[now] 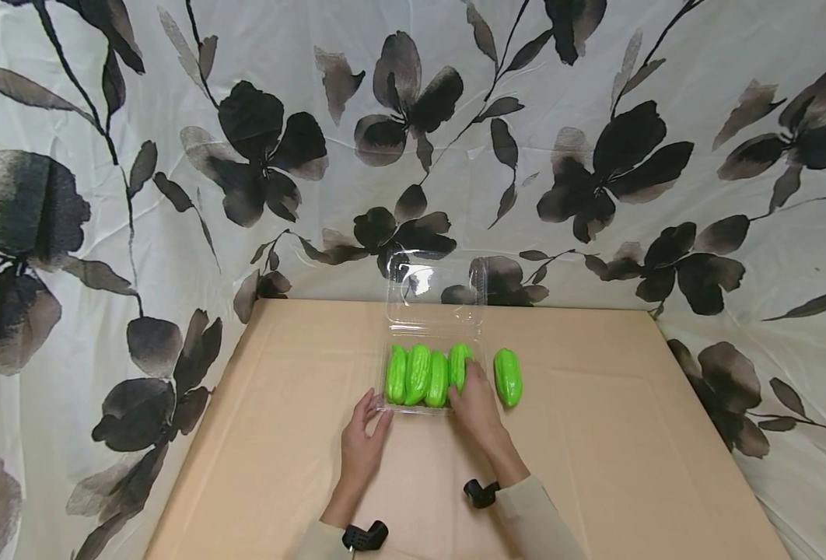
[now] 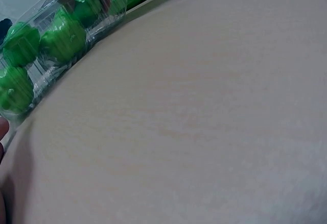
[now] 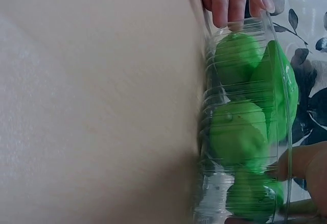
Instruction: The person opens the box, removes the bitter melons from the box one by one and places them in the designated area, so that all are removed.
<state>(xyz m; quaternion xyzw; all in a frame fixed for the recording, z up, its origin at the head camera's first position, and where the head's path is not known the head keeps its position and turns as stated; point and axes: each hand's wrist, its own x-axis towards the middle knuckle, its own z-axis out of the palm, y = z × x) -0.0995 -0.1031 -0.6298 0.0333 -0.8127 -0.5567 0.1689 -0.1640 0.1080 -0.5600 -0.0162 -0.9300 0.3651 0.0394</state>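
Observation:
A clear plastic clamshell container (image 1: 420,411) lies on the table with its lid (image 1: 435,311) raised at the back. Several bright green, glossy toy cucumbers (image 1: 418,375) stand side by side in its base. My right hand (image 1: 478,404) reaches in at the right end and grips the rightmost cucumber (image 1: 458,364) between thumb and fingers, covering part of it. At the front left corner, my left hand (image 1: 362,443) touches the container with extended fingers; in the right wrist view its fingertips (image 3: 219,17) rest against the end wall. Another cucumber (image 1: 508,377) lies just right of the container.
The container sits near the back of a tan table (image 1: 595,435). Behind the table and at both sides hangs a white cloth (image 1: 497,194) with dark flowers, which shows through the lid. Dark wrist cameras (image 1: 365,537) are strapped to both wrists.

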